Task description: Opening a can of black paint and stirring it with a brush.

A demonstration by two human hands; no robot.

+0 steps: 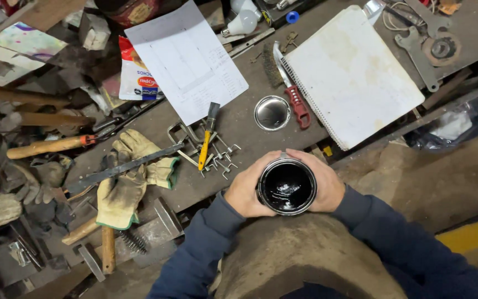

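Head view shows both hands, left hand [245,191] and right hand [323,184], wrapped snugly around an open tin [287,186] of glossy black liquid, held level over the lap, apparently against spills, its round lid [271,113] parked on the desk [239,130].

work gloves [125,182], yellow-handled screwdriver [206,138], spiral notebook [352,75]

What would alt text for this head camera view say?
Two hands, left hand and right hand, clasp an open can of glossy black liquid above a cluttered workbench. Its round metal lid lies beside a red-handled knife and a spiral notebook.
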